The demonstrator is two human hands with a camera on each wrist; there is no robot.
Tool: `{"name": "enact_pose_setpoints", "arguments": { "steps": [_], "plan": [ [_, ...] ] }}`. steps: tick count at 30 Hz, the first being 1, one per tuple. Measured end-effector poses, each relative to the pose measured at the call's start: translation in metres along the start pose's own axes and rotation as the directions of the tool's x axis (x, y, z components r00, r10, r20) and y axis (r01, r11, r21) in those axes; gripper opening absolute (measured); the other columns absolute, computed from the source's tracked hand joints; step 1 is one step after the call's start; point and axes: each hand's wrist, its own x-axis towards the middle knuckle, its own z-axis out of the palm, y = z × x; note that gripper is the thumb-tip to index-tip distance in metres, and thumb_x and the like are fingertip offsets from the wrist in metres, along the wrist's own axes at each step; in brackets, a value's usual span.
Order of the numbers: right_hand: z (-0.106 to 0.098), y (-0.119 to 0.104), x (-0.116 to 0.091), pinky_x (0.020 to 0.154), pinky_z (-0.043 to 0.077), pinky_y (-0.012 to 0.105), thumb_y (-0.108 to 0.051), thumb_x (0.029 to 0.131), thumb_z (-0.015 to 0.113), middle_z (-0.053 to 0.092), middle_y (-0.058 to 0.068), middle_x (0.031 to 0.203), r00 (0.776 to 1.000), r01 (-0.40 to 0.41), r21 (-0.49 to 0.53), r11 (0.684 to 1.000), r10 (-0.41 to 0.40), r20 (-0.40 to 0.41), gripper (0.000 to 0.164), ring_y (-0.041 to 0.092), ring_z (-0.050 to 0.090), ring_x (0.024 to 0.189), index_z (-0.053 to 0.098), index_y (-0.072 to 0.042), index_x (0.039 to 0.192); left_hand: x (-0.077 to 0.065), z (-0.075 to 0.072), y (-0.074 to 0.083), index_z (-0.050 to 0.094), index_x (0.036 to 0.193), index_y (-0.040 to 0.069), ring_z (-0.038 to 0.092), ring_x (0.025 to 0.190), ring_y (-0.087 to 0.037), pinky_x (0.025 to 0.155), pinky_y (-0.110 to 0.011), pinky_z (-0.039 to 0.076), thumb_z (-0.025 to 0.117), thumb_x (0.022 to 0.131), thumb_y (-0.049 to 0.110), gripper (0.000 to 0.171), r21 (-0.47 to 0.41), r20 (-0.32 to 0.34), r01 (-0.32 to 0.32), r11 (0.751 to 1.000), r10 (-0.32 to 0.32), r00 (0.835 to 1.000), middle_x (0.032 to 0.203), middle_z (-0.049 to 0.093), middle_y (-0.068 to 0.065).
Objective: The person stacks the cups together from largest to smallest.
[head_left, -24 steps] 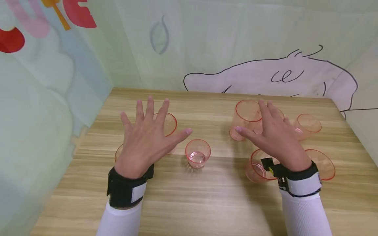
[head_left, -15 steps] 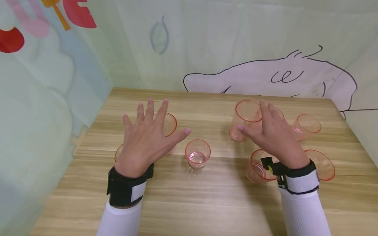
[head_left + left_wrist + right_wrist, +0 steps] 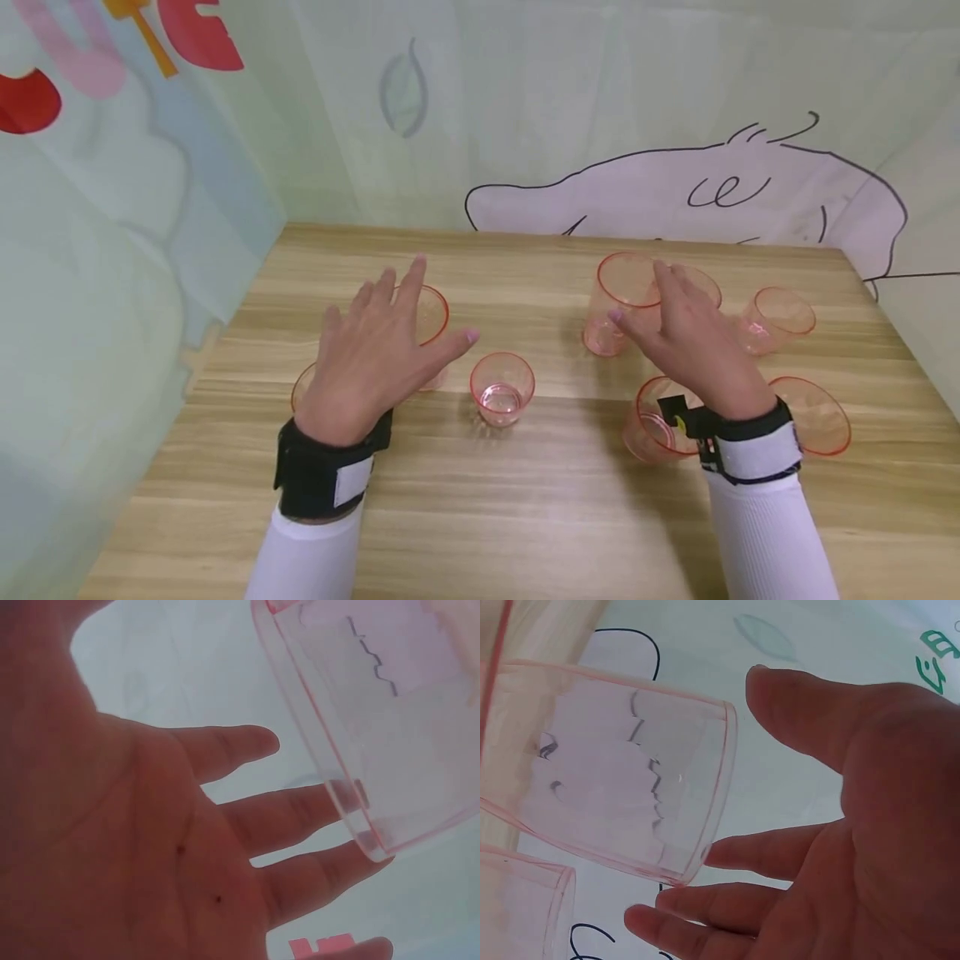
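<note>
Held over the table with spread, slightly bent fingers, my left hand grips nothing. It partly hides two clear pink cups with red rims: a back cup and a left cup. In the left wrist view a clear cup overlaps some fingertips; whether they touch it I cannot tell. To the right of this hand stands a short cup. My right hand, thumb apart and fingers loosely extended, hovers beside a tall cup. That cup stands near its fingers in the right wrist view.
More pink cups surround the right hand: a near cup, a cup by the wrist, a right cup and a half-hidden back cup. Printed cloth borders the wooden table at the back and left.
My left hand's fingers have dipped and drawn closer together. The right hand has shifted slightly left. The cups stand where they were.
</note>
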Motion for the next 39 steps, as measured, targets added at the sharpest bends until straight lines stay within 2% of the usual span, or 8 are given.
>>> {"name": "enact_pose_setpoints", "arguments": {
  "steps": [5,9,18,24,31,35,39],
  "plan": [
    [0.0016,0.0,0.0027,0.112,0.019,0.068,-0.056,0.099,0.055,0.017,0.036,0.158,1.0,0.01,-0.003,1.0,-0.01,-0.002,0.094,0.047,0.013,0.149,0.016,0.007,0.157,0.0017,0.0008,-0.0006,0.02,0.162,0.014,0.034,0.141,-0.045,0.107,-0.071,0.022,0.052,0.09,0.072,0.098,-0.007,-0.011,-0.019,1.0,0.019,1.0,0.156,0.036,-0.024],
    [0.0029,0.0007,0.0035,0.11,0.021,0.07,-0.051,0.1,0.057,0.018,0.039,0.157,1.0,0.02,-0.016,1.0,-0.02,-0.02,0.09,0.052,0.017,0.146,0.018,0.008,0.156,0.0028,0.0014,-0.0005,0.024,0.161,0.012,0.042,0.135,-0.045,0.104,-0.068,0.03,0.057,0.09,0.065,0.095,0.012,-0.026,-0.034,0.999,0.034,0.999,0.152,0.042,-0.022],
    [0.0081,0.0024,0.0062,0.1,0.034,0.071,-0.032,0.098,0.068,0.033,0.044,0.142,0.989,0.06,-0.071,0.996,-0.069,-0.128,0.082,0.059,0.039,0.127,0.026,0.015,0.151,0.0059,0.0028,-0.0026,0.033,0.155,0.004,0.05,0.122,-0.048,0.087,-0.063,0.047,0.066,0.091,0.043,0.082,0.066,-0.047,-0.047,0.997,0.05,0.998,0.144,0.046,-0.026],
    [0.0074,0.0023,0.0086,0.102,0.033,0.07,-0.033,0.096,0.07,0.029,0.044,0.144,0.995,0.028,-0.042,0.999,-0.032,-0.096,0.09,0.059,0.035,0.13,0.019,0.014,0.153,0.0081,0.0046,-0.0038,0.041,0.15,0.001,0.051,0.116,-0.047,0.081,-0.06,0.05,0.067,0.09,0.033,0.073,0.071,-0.073,-0.054,0.996,0.059,0.996,0.139,0.048,-0.026],
    [0.0048,0.0019,0.0078,0.103,0.032,0.069,-0.035,0.093,0.074,0.025,0.041,0.148,0.999,-0.01,0.002,1.0,0.01,-0.052,0.099,0.058,0.034,0.131,0.013,0.011,0.156,0.0076,0.0038,-0.0035,0.045,0.146,-0.004,0.048,0.118,-0.046,0.081,-0.06,0.052,0.071,0.089,0.032,0.072,0.041,-0.048,-0.053,0.998,0.055,0.997,0.139,0.045,-0.026],
    [0.0038,0.0018,0.0071,0.103,0.034,0.068,-0.034,0.091,0.076,0.024,0.039,0.149,0.999,-0.024,0.018,1.0,0.025,-0.03,0.101,0.056,0.036,0.13,0.013,0.009,0.156,0.0064,0.0029,-0.0026,0.045,0.146,-0.005,0.047,0.12,-0.045,0.083,-0.059,0.051,0.072,0.088,0.032,0.074,0.018,-0.036,-0.061,0.998,0.062,0.997,0.139,0.044,-0.026],
    [0.0035,0.0013,0.0067,0.101,0.036,0.068,-0.033,0.088,0.079,0.025,0.038,0.148,0.999,-0.019,0.027,0.999,0.019,-0.028,0.101,0.054,0.038,0.128,0.018,0.01,0.155,0.0042,0.0022,-0.0019,0.047,0.144,-0.005,0.047,0.118,-0.044,0.08,-0.058,0.052,0.071,0.086,0.03,0.072,-0.007,-0.063,-0.075,0.997,0.074,0.995,0.137,0.044,-0.025]
  ]
}}
